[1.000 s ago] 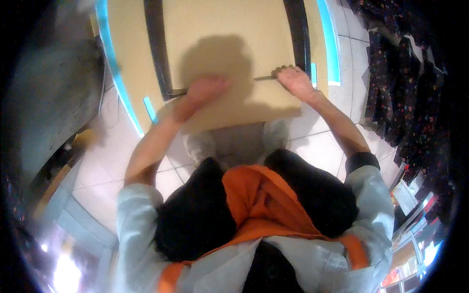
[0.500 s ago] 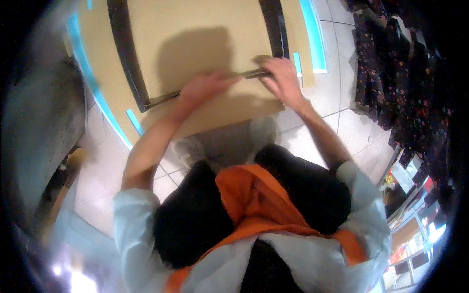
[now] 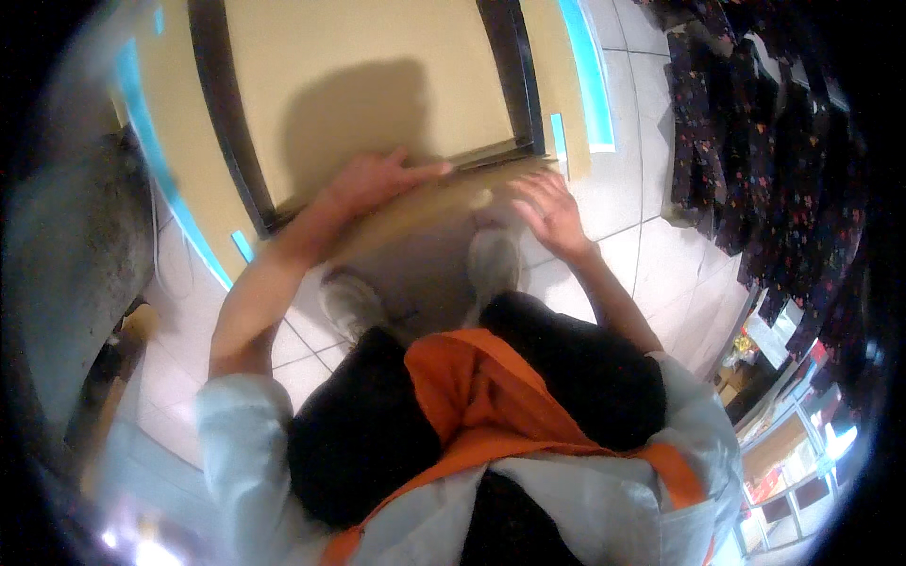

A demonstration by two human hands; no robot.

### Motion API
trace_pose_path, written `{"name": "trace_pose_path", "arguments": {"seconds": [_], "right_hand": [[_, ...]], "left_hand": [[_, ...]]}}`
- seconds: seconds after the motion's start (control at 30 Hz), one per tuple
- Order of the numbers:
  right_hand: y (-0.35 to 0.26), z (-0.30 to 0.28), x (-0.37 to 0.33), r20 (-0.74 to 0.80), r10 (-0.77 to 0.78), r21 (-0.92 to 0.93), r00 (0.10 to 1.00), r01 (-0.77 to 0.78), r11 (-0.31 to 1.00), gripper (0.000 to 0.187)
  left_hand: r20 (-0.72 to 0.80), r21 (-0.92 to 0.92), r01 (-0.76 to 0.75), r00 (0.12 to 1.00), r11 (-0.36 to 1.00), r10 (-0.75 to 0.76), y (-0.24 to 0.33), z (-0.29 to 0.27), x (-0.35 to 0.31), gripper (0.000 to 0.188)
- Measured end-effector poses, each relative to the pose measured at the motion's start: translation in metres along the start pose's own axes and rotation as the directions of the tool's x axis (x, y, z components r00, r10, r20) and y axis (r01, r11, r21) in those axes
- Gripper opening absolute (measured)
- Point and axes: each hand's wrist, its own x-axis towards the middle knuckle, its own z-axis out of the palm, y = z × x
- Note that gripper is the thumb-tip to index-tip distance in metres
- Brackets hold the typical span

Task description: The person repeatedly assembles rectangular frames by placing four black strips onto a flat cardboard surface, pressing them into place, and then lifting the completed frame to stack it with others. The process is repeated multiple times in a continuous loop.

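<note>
Pressing flat on a tan cardboard flap (image 3: pixel 425 203) at frame centre, left hand (image 3: pixel 373 184) open, right hand (image 3: pixel 547 212) hovering released beside it, black-framed brown panel (image 3: pixel 368 85) above.

White tiled floor (image 3: pixel 651 255); large flat cardboard sheet (image 3: pixel 368 85) with black frame (image 3: pixel 222 123) lying directly on it.

Pale tiled floor (image 3: pixel 651 255) (glossy); floral garments (image 3: pixel 755 151) hanging right.
</note>
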Motion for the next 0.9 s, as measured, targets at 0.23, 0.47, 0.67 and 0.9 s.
{"name": "trace_pose_path", "arguments": {"seconds": [0.23,0.47,0.67,0.9], "right_hand": [[0.020,0.039,0.061,0.032,-0.320,-0.349,0.947,0.311,0.884,0.049],[0.019,0.050,0.076,0.130,-0.127,-0.473,0.983,0.174,0.864,0.046],[0.025,0.054,0.070,0.157,-0.074,-0.488,0.985,0.143,0.861,0.043],[0.012,0.049,0.075,0.101,-0.112,-0.470,0.989,0.146,0.870,0.058]], "left_hand": [[0.159,-0.232,-0.005,0.986,0.973,0.043,-0.047,0.016,0.005,0.044],[-0.131,-0.709,0.178,0.918,0.683,-0.375,-0.052,-0.012,-0.029,0.035],[-0.525,-0.243,0.532,0.631,0.811,-0.572,0.030,0.029,-0.082,0.034],[-0.616,0.151,0.637,0.659,0.756,-0.432,0.013,0.047,-0.080,0.034]]}}
